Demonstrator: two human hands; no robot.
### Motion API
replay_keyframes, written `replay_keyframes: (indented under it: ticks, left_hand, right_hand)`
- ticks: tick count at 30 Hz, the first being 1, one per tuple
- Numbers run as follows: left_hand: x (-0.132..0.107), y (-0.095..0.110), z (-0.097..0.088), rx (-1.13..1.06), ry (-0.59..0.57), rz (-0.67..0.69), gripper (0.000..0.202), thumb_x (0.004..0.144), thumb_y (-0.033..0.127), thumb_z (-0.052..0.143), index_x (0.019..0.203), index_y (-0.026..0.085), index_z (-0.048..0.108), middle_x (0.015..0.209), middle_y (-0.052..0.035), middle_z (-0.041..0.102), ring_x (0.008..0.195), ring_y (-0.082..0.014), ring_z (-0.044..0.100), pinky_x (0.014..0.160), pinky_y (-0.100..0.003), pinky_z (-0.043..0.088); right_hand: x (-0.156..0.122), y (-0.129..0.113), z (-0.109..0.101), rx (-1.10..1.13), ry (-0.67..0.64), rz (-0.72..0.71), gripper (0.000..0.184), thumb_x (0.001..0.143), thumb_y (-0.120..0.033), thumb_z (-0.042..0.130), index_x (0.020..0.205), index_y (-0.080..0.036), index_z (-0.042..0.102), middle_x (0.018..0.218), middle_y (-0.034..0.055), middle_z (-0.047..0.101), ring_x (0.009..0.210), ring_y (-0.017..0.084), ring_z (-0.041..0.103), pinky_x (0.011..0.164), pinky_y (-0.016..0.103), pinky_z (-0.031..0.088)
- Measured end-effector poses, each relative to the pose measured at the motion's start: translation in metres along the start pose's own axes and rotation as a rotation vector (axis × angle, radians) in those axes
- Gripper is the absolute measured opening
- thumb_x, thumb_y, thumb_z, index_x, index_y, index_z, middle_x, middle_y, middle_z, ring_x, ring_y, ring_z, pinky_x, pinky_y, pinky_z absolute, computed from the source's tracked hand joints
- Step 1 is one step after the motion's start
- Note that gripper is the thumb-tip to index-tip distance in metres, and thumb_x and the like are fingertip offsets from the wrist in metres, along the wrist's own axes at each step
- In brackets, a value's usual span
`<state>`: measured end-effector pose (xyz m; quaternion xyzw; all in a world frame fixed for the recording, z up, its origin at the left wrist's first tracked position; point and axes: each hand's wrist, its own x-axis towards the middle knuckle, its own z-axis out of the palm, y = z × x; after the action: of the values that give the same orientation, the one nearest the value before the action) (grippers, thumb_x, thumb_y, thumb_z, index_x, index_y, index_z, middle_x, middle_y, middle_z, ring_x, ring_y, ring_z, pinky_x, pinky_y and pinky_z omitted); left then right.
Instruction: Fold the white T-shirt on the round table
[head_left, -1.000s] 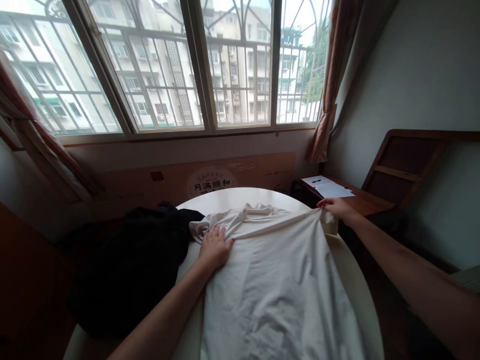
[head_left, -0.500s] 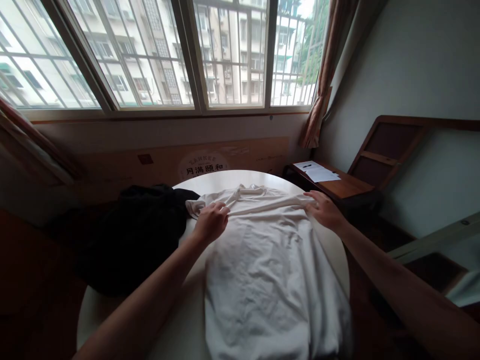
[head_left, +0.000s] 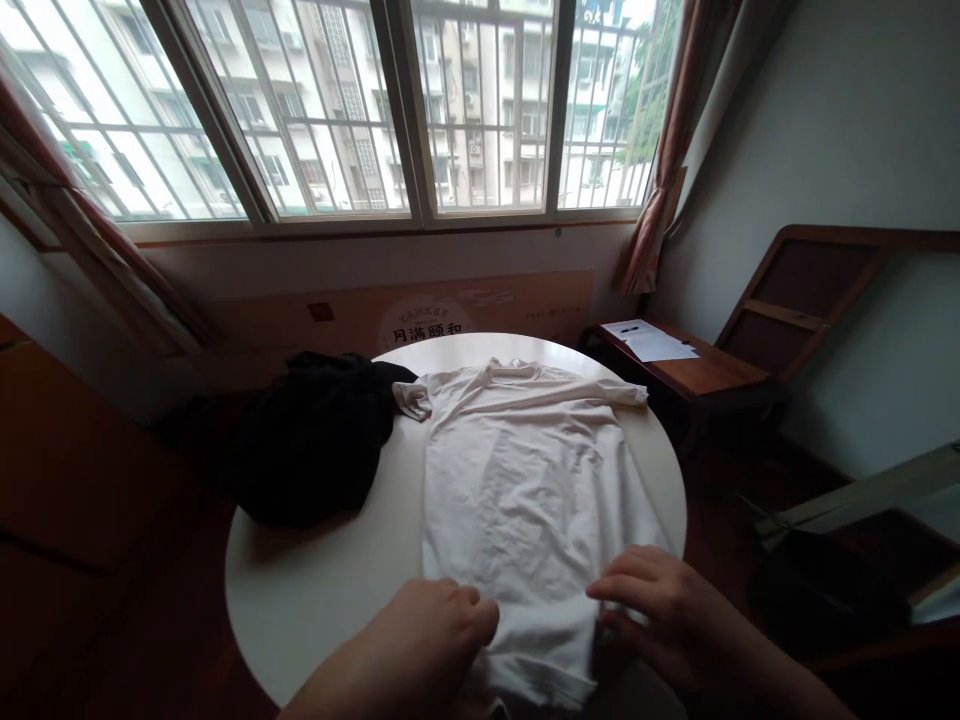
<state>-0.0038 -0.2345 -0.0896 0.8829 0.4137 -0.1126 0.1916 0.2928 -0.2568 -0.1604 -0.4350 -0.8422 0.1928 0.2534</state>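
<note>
A white T-shirt [head_left: 517, 470] lies spread flat on a round white table [head_left: 315, 590], collar toward the window. My left hand [head_left: 420, 640] rests at the shirt's near hem, left side, fingers curled onto the cloth. At the hem's right side, my right hand [head_left: 660, 610] lies with its fingers stretched over the fabric. Whether either hand pinches the hem is hidden. A black garment [head_left: 315, 440] lies heaped at the table's left edge, touching the shirt's left sleeve.
A wooden side table [head_left: 697, 375] with papers [head_left: 649, 345] and a pen stands to the right. A wooden frame [head_left: 817, 310] leans on the right wall. A cardboard panel [head_left: 420, 315] runs under the barred window. Curtains hang at both sides.
Both hands have left the shirt's shoulders and come back to its near hem. The camera has pulled back, so the whole table now shows.
</note>
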Motion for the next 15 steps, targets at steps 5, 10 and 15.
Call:
replay_keyframes:
  ticks: [5, 10, 15]
  left_hand:
    - [-0.006, 0.013, 0.026, 0.016, 0.045, -0.172, 0.015, 0.077, 0.01, 0.051, 0.08, 0.024, 0.056, 0.088, -0.0042, 0.072, 0.077, -0.0236, 0.066, 0.065, -0.031, 0.041]
    - [-0.019, 0.016, 0.018, -0.105, 0.397, -0.251, 0.015, 0.074, 0.01, 0.05, 0.079, 0.024, 0.046, 0.084, -0.0022, 0.066, 0.074, -0.0197, 0.062, 0.063, -0.028, 0.039]
    - [-0.023, 0.025, 0.023, -0.318, 0.785, -0.108, 0.008, 0.082, 0.017, 0.047, 0.08, 0.024, 0.05, 0.077, -0.0004, 0.061, 0.062, -0.0155, 0.056, 0.058, -0.024, 0.042]
  right_hand:
    - [-0.008, -0.015, 0.011, -0.071, 0.062, -0.028, 0.022, 0.096, -0.023, 0.06, 0.113, -0.025, 0.074, 0.104, 0.0085, 0.073, 0.096, 0.025, 0.067, 0.085, 0.038, 0.054]
    - [-0.01, -0.037, 0.024, -0.049, 0.137, -0.028, 0.03, 0.094, -0.031, 0.065, 0.124, -0.025, 0.068, 0.112, 0.0104, 0.071, 0.099, 0.027, 0.065, 0.087, 0.041, 0.053]
    - [0.002, -0.055, 0.051, -0.065, 0.223, -0.023, 0.055, 0.083, -0.033, 0.077, 0.134, -0.027, 0.059, 0.119, 0.0098, 0.067, 0.104, 0.03, 0.062, 0.09, 0.045, 0.052]
